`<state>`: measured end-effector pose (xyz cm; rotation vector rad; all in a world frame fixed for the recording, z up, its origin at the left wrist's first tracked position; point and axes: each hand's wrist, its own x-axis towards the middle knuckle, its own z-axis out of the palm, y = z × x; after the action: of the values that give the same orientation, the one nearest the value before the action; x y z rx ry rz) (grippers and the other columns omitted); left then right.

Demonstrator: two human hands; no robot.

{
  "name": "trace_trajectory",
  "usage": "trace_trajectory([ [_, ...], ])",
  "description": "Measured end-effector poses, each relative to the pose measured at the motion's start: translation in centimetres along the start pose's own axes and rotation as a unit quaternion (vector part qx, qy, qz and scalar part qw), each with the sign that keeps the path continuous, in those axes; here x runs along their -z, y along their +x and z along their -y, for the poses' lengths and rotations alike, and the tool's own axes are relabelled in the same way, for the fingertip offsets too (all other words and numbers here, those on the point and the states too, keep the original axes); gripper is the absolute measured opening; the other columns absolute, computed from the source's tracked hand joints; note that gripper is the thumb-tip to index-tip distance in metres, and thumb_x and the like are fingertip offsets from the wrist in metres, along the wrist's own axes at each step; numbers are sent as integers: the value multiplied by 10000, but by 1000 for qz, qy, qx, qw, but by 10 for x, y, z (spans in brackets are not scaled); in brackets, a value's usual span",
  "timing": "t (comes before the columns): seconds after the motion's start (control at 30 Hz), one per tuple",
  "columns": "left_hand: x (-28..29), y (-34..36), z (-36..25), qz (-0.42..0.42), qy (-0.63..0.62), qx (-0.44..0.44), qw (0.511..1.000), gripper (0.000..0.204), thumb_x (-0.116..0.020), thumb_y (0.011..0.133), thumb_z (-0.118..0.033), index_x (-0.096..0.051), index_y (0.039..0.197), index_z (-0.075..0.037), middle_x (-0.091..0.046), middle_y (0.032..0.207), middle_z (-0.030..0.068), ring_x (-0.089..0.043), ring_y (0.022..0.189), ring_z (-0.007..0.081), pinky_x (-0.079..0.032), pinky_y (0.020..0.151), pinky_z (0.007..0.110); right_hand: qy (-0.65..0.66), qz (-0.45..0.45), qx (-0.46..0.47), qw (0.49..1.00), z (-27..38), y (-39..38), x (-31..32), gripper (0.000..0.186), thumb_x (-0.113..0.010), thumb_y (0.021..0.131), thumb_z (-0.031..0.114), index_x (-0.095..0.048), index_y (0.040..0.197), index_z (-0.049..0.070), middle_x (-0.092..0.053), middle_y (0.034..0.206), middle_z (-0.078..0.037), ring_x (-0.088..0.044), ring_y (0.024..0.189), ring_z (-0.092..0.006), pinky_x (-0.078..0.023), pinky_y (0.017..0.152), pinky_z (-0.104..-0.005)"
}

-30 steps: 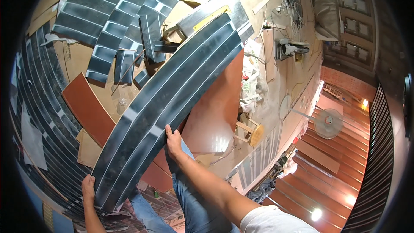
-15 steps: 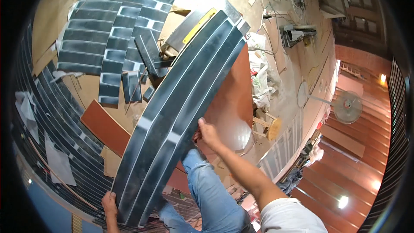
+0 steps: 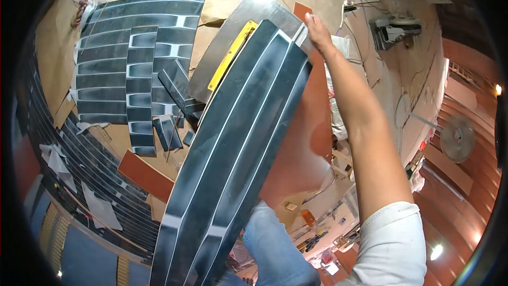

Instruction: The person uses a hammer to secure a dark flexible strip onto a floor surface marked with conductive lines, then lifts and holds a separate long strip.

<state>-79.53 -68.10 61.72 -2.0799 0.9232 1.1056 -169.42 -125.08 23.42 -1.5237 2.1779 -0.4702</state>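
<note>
A long dark panel (image 3: pixel 233 137) with pale lines and white blocks slants across the middle, its near end cut off by the lower edge. My right hand (image 3: pixel 319 36) is stretched to its far right corner, beside a small silvery strip (image 3: pixel 300 36). The fingers look curled, but what they hold is hidden. My left hand is out of view. Against the panel's far left edge lies a yellow spirit level (image 3: pixel 233 55), on a grey metal sheet (image 3: pixel 259 8). A reddish-brown sheet (image 3: pixel 301 148) lies under the panel's right side.
Patterned dark panels (image 3: pixel 103 82) lie at the far left, with short offcuts (image 3: pixel 168 131) near them. A reddish-brown board (image 3: pixel 145 173) rests left of the long panel. At the far right are a power tool (image 3: pixel 394 32) and a standing fan (image 3: pixel 457 139). Cables run across the floor.
My right hand has moved from the panel's near right edge to its far corner. My left hand has left the view. The panel appears shifted lower and slightly right.
</note>
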Motion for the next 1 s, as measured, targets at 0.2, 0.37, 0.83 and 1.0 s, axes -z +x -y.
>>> trace_trajectory([
  [0.2,28,-53,-12,-12,-23,1,1000,386,-517,993,-310,-674,960,41,-688,883,222,-616,814,391,-484,755,485,68,196,-178,962,15,57,-40,982,-279,969,739,-584,1239,-155,-572,1335,-284,-508,1282,-356,-373,1089,-413],
  [0.37,41,-78,-43,-4,-5,14,1000,390,-511,998,-316,-686,1008,31,-694,917,226,-637,865,386,-499,805,479,195,243,-180,933,4,48,-21,859,-366,957,738,-537,1424,37,-492,1495,-97,-398,1405,-247,-266,1160,-371],
  [0.83,24,-78,-33,-12,-56,-45,997,514,-505,978,-446,-509,792,33,-441,664,192,-442,638,267,-369,606,431,327,60,-154,930,-4,36,-10,699,-346,1042,573,-655,1198,-34,-669,1204,-130,-630,1068,-227,-414,1031,-351],
  [1.0,55,-88,-77,-14,-41,-20,999,530,-516,950,-461,-444,739,19,-408,642,228,-412,580,356,-349,578,459,231,-118,-191,947,-4,-158,29,589,-333,1081,454,-638,1182,-40,-650,1159,-137,-623,1055,-221,-488,947,-349],
])
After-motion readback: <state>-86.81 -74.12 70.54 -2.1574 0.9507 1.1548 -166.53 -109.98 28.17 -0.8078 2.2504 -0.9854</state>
